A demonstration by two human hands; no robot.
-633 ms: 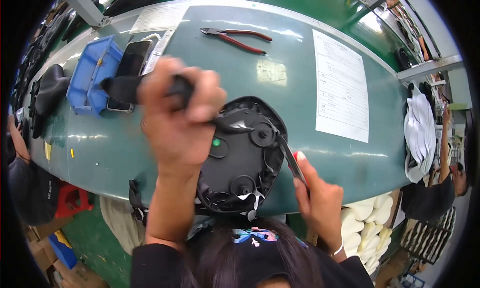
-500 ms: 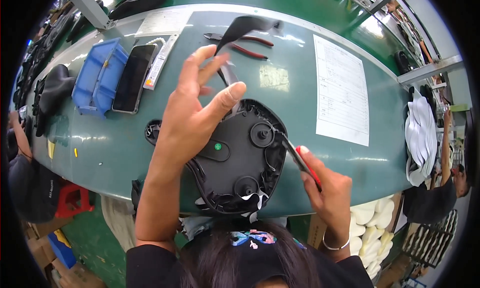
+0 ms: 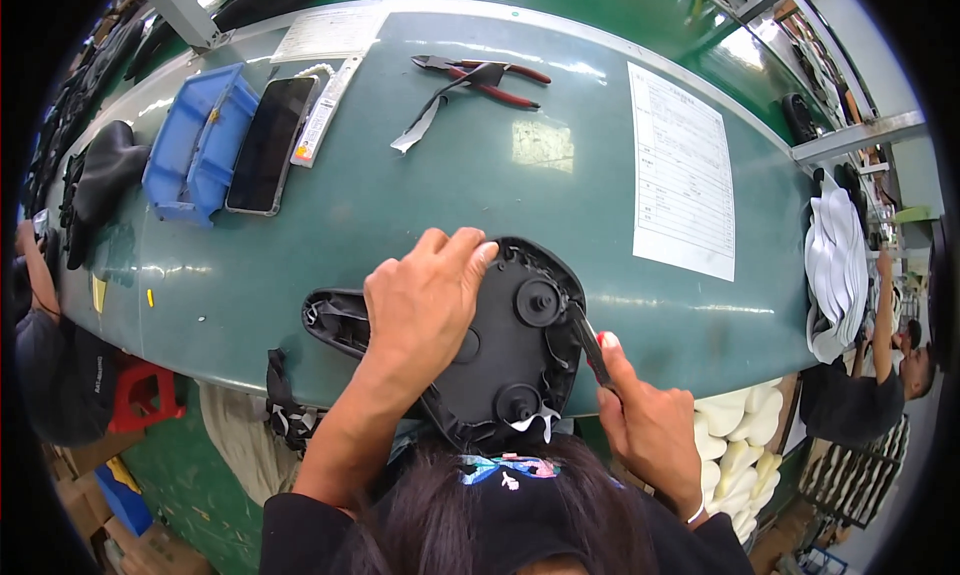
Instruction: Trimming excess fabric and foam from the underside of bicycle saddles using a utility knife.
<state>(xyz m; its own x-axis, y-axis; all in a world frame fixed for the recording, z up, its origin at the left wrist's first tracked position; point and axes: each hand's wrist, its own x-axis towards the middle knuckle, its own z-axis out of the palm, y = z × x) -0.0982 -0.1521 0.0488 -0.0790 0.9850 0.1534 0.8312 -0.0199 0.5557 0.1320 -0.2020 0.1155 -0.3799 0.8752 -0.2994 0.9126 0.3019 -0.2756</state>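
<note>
An upside-down black bicycle saddle lies at the near edge of the green table, its narrow nose to the left and its underside showing. My left hand is closed on the saddle's far edge, fingers bent over the cover there. In my right hand is a red-handled utility knife, its tip at the saddle's right rim by a round black post. Loose bits of white-backed cover show at the near rim. A black-and-white offcut strip lies partly over the red-handled pliers.
To the left are a blue plastic bin, a phone and another black saddle. A printed sheet lies at the right. Cream foam pads are stacked below the table's right edge. Other people work at both sides.
My left hand has let the cut strip drop by the pliers and come down onto the saddle's edge. The saddle has shifted slightly nearer, with the knife still at its right rim.
</note>
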